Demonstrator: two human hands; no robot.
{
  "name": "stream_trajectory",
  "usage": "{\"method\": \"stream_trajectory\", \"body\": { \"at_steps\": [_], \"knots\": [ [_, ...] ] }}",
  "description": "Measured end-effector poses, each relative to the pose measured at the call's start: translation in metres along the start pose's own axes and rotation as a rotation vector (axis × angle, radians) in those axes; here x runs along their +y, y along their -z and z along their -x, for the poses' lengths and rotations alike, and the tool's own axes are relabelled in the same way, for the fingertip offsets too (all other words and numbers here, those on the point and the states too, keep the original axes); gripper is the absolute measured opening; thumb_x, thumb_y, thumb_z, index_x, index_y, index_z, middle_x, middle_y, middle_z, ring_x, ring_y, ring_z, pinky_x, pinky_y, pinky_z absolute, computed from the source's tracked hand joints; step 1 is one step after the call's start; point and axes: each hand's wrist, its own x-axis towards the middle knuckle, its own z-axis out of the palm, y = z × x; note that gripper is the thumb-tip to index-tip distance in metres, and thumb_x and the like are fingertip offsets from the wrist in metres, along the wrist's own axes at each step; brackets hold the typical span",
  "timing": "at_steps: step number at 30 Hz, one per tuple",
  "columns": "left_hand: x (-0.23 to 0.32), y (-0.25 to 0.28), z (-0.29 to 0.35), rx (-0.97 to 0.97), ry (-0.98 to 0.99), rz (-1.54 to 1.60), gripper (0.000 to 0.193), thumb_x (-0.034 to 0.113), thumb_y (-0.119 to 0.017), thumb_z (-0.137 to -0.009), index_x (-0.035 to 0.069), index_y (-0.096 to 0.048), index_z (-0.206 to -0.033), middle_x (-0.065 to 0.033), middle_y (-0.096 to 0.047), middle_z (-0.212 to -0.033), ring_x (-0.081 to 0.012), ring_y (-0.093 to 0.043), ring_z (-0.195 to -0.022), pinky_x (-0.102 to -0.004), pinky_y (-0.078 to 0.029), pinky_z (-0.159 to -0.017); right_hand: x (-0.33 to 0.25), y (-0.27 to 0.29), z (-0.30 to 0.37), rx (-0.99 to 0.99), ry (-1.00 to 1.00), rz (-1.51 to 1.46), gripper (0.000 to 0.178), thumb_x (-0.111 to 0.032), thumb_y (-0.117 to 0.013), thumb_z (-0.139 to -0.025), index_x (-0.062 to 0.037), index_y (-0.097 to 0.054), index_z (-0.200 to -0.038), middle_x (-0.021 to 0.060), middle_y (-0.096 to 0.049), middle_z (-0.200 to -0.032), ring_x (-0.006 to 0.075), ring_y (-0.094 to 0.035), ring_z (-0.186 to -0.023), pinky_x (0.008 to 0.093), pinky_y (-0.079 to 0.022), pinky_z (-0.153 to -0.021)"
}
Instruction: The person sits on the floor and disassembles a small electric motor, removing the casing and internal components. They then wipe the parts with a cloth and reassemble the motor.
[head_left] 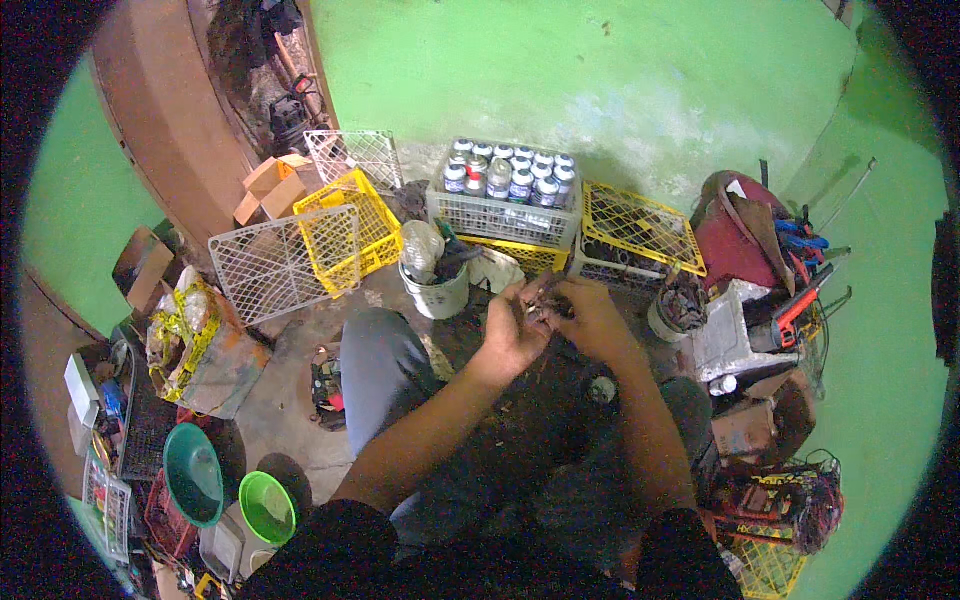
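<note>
Grip engaged: my left hand (510,335) and right hand (592,318) both grasp a small dark object (542,309), its detail indistinct, on the near side of the bottle crate (500,220). White bucket (440,298) stands off the bottle crate's near left.

bottles (521,184) in crate (500,220) | bucket (440,300) front-left of crate | basins (193,475) far left
</note>
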Motion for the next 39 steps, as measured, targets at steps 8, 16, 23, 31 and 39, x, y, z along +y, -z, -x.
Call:
{"method": "stream_trajectory", "body": {
  "at_steps": [8,16,23,31,39],
  "knots": [
    [0.019,0.009,-0.003,-0.017,0.021,0.118,0.026,0.02,-0.048,-0.093,0.002,-0.056,-0.109,-0.0137,-0.063,-0.098,-0.028,-0.063,-0.089,-0.0381,-0.054,-0.08,-0.011,-0.004,-0.031,0.128,-0.127,-0.265,0.013,-0.006,-0.069,-0.086,0.0008,-0.066,-0.097,0.0151,-0.072,-0.096,0.0277,-0.07,-0.087,0.0384,-0.052,-0.079],
    [0.001,0.024,-0.021,-0.044,0.137,0.17,0.022,0.017,-0.051,-0.094,0.002,-0.058,-0.107,-0.0143,-0.065,-0.095,-0.0275,-0.065,-0.085,-0.0387,-0.057,-0.078,0.0,0.01,-0.014,0.099,-0.229,-0.185,0.027,-0.02,-0.07,-0.089,-0.002,-0.069,-0.108,0.0166,-0.072,-0.101,0.0318,-0.07,-0.095,0.0427,-0.053,-0.086],
    [-0.031,0.035,-0.023,0.011,0.085,-0.423,0.019,0.007,-0.047,-0.1,-0.001,-0.057,-0.114,-0.0144,-0.064,-0.109,-0.0259,-0.065,-0.095,-0.0365,-0.059,-0.089,0.038,0.033,0.029,0.142,-0.243,-0.123,0.021,-0.012,-0.073,-0.084,0.0025,-0.068,-0.099,0.0134,-0.071,-0.086,0.0217,-0.068,-0.078,0.0354,-0.053,-0.073],
    [-0.065,0.027,-0.014,0.144,0.166,-0.191,0.016,0.012,-0.056,-0.1,0.001,-0.056,-0.112,-0.0109,-0.064,-0.106,-0.0244,-0.066,-0.096,-0.0365,-0.059,-0.091,0.1,0.032,0.115,-0.113,-0.593,0.016,0.034,-0.018,-0.069,-0.085,-0.0019,-0.068,-0.115,0.0163,-0.071,-0.111,0.0332,-0.067,-0.105,0.0427,-0.053,-0.093],
    [-0.085,0.036,-0.025,0.149,0.319,-0.33,0.021,0.015,-0.055,-0.101,-0.002,-0.057,-0.114,-0.0132,-0.065,-0.112,-0.024,-0.066,-0.102,-0.0342,-0.058,-0.091,0.142,0.005,0.165,0.013,-0.532,0.251,0.025,-0.017,-0.077,-0.081,0.0014,-0.069,-0.096,0.0197,-0.071,-0.092,0.0357,-0.069,-0.088,0.0424,-0.053,-0.079]
  ]
}}
